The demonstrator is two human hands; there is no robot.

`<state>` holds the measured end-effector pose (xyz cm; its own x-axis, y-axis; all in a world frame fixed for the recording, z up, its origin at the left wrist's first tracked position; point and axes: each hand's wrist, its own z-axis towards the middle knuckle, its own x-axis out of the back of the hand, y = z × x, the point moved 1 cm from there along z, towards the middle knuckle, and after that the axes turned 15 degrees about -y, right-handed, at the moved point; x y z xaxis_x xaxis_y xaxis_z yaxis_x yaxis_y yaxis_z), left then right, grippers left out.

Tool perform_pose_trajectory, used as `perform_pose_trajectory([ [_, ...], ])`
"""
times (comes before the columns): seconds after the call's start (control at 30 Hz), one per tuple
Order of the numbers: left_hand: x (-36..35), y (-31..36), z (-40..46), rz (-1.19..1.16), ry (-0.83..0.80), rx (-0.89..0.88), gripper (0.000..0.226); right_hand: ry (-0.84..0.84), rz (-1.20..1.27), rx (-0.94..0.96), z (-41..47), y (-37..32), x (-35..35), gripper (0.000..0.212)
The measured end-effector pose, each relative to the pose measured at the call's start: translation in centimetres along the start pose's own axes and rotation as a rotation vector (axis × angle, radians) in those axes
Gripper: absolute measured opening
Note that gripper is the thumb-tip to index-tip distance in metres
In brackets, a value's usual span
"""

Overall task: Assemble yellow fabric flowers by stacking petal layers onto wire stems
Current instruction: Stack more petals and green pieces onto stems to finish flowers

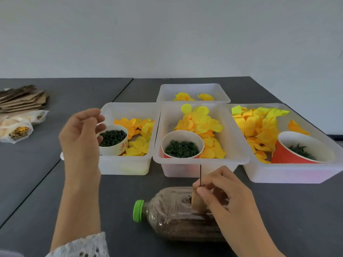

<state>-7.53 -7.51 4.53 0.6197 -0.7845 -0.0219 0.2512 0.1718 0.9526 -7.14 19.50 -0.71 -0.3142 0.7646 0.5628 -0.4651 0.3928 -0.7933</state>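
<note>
Wire stem stands upright, pinched by the right hand above a soil-filled bottle lying on the table. Left hand, fingers loosely curled, hovers beside a cup of green pieces.

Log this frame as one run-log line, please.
stage: stem picked, no petals on | right hand: pinches wire stem upright over lying bottle | left hand: raised by left cup, fingers curled, contents unclear
</note>
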Motion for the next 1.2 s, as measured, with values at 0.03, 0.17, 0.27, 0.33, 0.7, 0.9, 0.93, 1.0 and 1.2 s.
perform_pose_trajectory([
  [0.03,-0.2,-0.6,1.6,0.106,-0.04,0.02,0.029,-0.001,0.015,0.006,0.0,0.0,0.0,0.027],
  [0.17,-0.7,-4.7,7.5,0.959,-0.289,0.202,0.029,-0.013,0.028,0.02,0.0,0.1,0.1,0.031],
  [0.27,-0.8,-7.3,9.7,1.447,-0.399,0.364,0.027,-0.003,0.019,0.045,-0.3,0.1,0.6,0.038],
  [0.33,-0.8,-8.4,10.4,1.565,-0.455,0.417,0.024,0.009,0.017,0.046,-0.6,0.2,0.9,0.041],
  [0.7,-0.4,-8.2,12.1,1.611,-0.472,0.399,0.017,0.075,0.043,0.028,-1.4,0.0,2.3,0.035],
  [0.9,0.0,-6.7,10.0,1.227,-0.241,-0.032,0.008,0.113,0.137,0.027,-1.5,-0.4,2.5,0.027],
  [0.93,-0.3,-6.1,9.4,1.102,-0.23,-0.116,0.007,0.118,0.146,0.021,-1.5,-0.5,2.5,0.023],
  [1.0,-1.2,-4.1,7.3,0.812,-0.246,-0.205,0.008,0.134,0.163,0.013,-1.6,-0.7,2.3,0.021],
  [1.2,-5.2,2.4,-3.3,0.07,-0.557,-0.263,0.012,0.176,0.18,0.01,-1.4,-0.2,1.5,0.03],
])
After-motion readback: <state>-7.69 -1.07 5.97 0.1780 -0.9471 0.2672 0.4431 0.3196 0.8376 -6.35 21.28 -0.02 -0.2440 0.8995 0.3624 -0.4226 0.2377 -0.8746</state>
